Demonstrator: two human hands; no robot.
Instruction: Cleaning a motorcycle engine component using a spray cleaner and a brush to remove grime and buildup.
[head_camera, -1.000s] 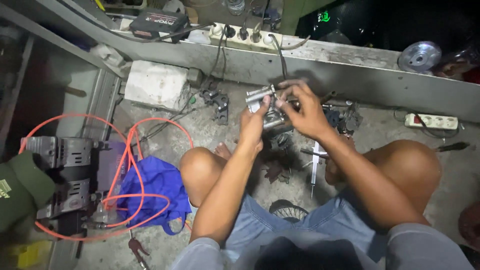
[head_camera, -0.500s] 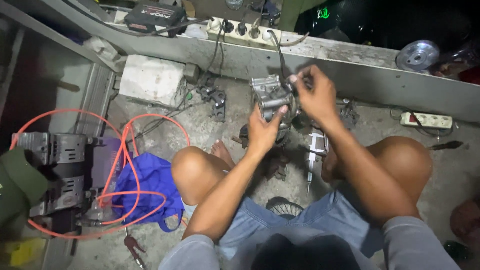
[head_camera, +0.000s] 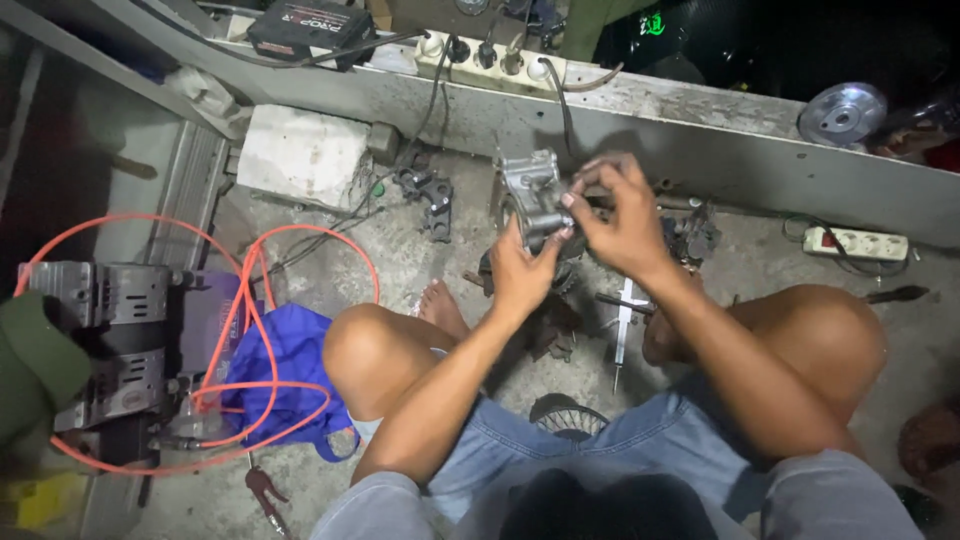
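Person seen from above: grey short sleeves, faded blue denim shorts. Forearms, knees and feet bare. Left hand (head_camera: 522, 272) and right hand (head_camera: 622, 215) ungloved.

A grey cast-metal engine part (head_camera: 532, 195), blocky with ribs, bores and a dull, grimy finish, is held up off the concrete floor, just above the person's knees. It sits tilted, its upper end towards the ledge behind, its lower edge cradled from beneath and its right side pinched.
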